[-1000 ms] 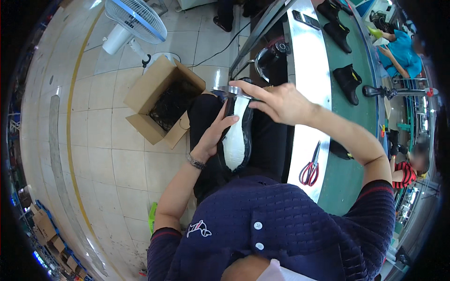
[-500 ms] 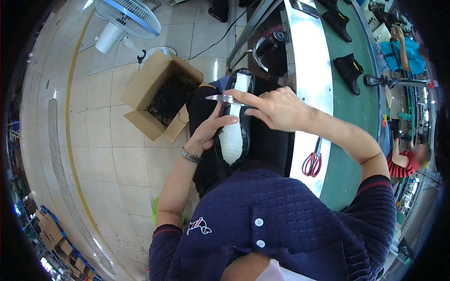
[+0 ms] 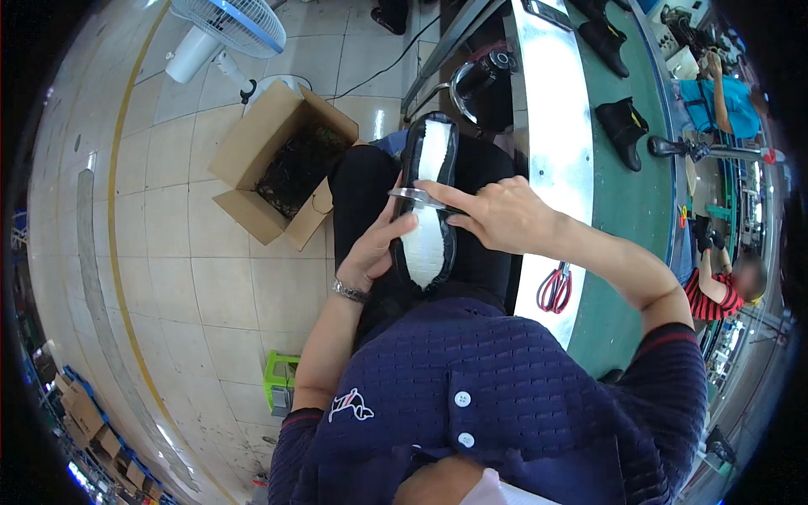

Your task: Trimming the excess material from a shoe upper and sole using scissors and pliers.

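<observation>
A black shoe lies over my thighs with its underside up, a long white strip running down the middle. My left hand grips its left side, thumb on the white part and fingers under it. My right hand is closed on a silver metal blade, index finger stretched along it. The blade lies across the shoe's narrow waist. How its handle sits in my palm is hidden.
To the right run a metal ledge with red-handled scissors and a green belt carrying black boots. An open cardboard box with black scraps and a fan stand left. A stool is ahead.
The blade has swung from sticking out past the shoe's left edge to lying across its waist. The shoe has turned slightly, and the whole view has shifted a little.
</observation>
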Tool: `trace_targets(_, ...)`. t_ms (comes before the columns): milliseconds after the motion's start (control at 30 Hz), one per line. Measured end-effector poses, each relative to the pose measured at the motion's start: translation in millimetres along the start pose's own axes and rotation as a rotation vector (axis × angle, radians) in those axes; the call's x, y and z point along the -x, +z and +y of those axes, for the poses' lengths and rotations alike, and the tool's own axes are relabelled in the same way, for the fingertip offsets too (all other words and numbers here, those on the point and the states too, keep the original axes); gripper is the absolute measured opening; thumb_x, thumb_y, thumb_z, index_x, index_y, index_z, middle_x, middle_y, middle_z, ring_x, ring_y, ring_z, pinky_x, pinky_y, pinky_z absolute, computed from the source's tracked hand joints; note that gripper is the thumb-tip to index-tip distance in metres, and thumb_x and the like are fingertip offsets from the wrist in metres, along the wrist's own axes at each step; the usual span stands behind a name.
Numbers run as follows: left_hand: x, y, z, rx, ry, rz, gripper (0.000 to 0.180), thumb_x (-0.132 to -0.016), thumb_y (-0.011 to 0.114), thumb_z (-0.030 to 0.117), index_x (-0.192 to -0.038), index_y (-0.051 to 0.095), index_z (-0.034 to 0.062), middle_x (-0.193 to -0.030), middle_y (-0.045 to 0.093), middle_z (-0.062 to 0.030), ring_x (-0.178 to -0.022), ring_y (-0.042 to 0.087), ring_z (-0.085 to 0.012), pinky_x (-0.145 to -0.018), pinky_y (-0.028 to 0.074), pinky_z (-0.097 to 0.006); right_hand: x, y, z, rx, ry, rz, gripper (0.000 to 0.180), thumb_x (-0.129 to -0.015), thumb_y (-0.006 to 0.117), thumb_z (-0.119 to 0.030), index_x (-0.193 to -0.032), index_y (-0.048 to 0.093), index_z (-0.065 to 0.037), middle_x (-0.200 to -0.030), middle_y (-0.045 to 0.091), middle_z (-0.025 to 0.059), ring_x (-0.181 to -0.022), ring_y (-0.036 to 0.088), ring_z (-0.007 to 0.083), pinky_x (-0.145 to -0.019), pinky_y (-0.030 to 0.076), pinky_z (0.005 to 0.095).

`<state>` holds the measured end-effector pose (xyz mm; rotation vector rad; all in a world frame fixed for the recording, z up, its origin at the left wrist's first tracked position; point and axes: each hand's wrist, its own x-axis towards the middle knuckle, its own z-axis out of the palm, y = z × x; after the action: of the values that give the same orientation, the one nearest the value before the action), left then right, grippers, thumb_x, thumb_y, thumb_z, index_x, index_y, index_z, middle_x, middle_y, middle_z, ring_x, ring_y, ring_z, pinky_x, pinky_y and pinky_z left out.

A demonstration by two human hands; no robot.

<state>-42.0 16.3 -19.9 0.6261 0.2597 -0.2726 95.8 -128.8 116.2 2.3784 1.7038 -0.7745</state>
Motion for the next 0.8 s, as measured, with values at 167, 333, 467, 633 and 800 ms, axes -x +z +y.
trace_targets(167, 4.3, -0.5, -27.9, 0.337, 0.172, -0.011, 0.061, -0.102, 0.034, 0.044, -0.152, 0.016, 0.0131, -0.147, 0.037, -0.011, -0.13, 0.043, -0.0222, -0.108, 0.036, -0.039, 31.1, 1.8, 5.7, 0.137, -0.122, -0.027, 0.065, -0.09, 0.052, -0.009, -0.145, 0.032, -0.036, -0.112, 0.056, 0.0236, -0.086, 0.066, 0.0317, -0.06, 0.054, 0.0339)
trace_targets(333, 6.5, 7.0, -35.1, 0.307, 0.186, 0.014, 0.065, -0.1, 0.04, 0.043, -0.153, 0.007, 0.0245, -0.155, 0.022, -0.0063, -0.139, 0.031, -0.0213, -0.112, 0.03, -0.038, 28.6, 11.1, -22.3, 0.425, -0.298, 0.203, 0.063, -0.093, 0.047, -0.01, -0.147, 0.029, -0.036, -0.104, 0.059, 0.0236, -0.077, 0.064, 0.0268, -0.059, 0.052, 0.0248)
trace_targets(467, 6.8, 15.1, -22.9, 0.078, 0.215, 0.107, 0.073, -0.098, 0.049, 0.042, -0.154, 0.007, 0.0217, -0.155, 0.022, -0.0061, -0.137, 0.032, -0.0213, -0.11, 0.031, -0.036, 26.7, 28.4, -4.9, 0.22, -0.197, 0.14, 0.078, -0.085, 0.056, -0.007, -0.146, 0.025, -0.046, -0.087, 0.065, 0.0181, -0.067, 0.066, 0.0234, -0.045, 0.052, 0.0284)
trace_targets(633, 5.8, 32.3, -19.5, 0.034, 0.22, 0.173, 0.074, -0.097, 0.052, 0.037, -0.154, 0.008, 0.0203, -0.152, 0.027, -0.0088, -0.134, 0.034, -0.0201, -0.108, 0.032, -0.034, 24.1, 31.3, 10.3, 0.075, -0.202, 0.107, 0.075, -0.087, 0.059, -0.008, -0.143, 0.029, -0.049, -0.079, 0.067, 0.013, -0.063, 0.066, 0.0212, -0.045, 0.052, 0.0285)
trace_targets(800, 8.1, 20.0, -31.3, -0.042, 0.268, 0.199, 0.074, -0.096, 0.055, 0.029, -0.154, 0.009, 0.0193, -0.149, 0.031, -0.0105, -0.131, 0.037, -0.0196, -0.107, 0.033, -0.034, 27.5, -21.6, -3.5, -0.053, -0.214, -0.166, 0.069, -0.089, 0.058, -0.012, -0.146, 0.03, -0.039, -0.067, 0.064, 0.01, -0.054, 0.064, 0.0192, -0.04, 0.047, 0.031)
